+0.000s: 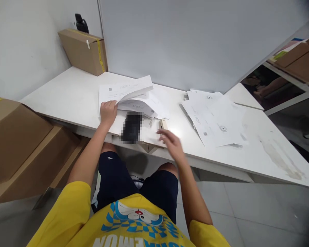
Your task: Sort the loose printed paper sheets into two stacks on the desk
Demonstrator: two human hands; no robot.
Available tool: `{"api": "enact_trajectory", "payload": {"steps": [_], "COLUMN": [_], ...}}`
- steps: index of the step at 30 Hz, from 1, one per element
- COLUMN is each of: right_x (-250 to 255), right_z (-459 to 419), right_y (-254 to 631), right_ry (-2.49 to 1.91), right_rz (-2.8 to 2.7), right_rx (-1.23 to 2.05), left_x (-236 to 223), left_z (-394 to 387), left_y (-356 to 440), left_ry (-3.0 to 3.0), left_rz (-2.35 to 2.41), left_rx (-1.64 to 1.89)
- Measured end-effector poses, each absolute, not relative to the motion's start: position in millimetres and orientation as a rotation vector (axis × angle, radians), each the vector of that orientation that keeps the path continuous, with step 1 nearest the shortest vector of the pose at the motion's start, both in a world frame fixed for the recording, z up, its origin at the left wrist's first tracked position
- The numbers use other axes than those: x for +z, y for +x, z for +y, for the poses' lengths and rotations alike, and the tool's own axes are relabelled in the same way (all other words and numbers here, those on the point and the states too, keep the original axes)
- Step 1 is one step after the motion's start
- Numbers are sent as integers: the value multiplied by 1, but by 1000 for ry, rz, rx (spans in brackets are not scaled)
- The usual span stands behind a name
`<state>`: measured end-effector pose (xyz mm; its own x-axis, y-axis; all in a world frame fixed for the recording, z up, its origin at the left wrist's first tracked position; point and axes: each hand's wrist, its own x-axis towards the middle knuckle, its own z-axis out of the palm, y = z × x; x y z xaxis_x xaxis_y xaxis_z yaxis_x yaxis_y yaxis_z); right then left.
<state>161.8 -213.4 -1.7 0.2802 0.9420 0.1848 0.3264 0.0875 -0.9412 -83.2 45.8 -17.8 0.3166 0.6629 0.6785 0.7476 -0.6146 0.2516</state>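
Observation:
On the white table, my left hand (108,113) is closed on the near left edge of some printed paper sheets (130,88). The sheets bend upward and fan apart toward the right, with more paper lying under them. My right hand (171,143) hovers by the table's front edge, slightly blurred, its fingers loosely bent and apart, nothing visible in them. Just beyond its fingertips lies a small beige block-like thing (163,124), whose kind I cannot tell. Between my hands rests a dark rectangular object (132,127), pixelated over.
A loose pile of printed papers (216,118) lies to the right on the table (260,137). At the back left stands a cardboard box (83,51) with a black bottle (81,24) behind it. Larger cardboard boxes (18,144) stand at the left, below table height.

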Motion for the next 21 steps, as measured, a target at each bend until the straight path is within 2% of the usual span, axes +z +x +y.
{"api": "enact_trajectory", "payload": {"steps": [2, 4, 11, 16, 21], "right_x": [5, 6, -12, -25, -30], "right_z": [-204, -195, -208, -234, -247], "right_y": [123, 100, 91, 87, 85], "right_ry": [-1289, -1168, -961, -841, -851], "right_rz": [-1272, -1202, -717, -576, -417], "right_rx": [1021, 1135, 1313, 1386, 1409], "left_x": [-15, -12, -18, -21, -18], "left_z": [45, 40, -21, -78, -114], "left_y": [-84, -88, -153, -203, -212], "left_ry": [-2430, -2391, -2445, -2651, -2796], "left_rz": [-1333, -1347, -1294, -1407, -1375], "left_rx": [-1253, -1318, -1346, -1404, -1402]}}
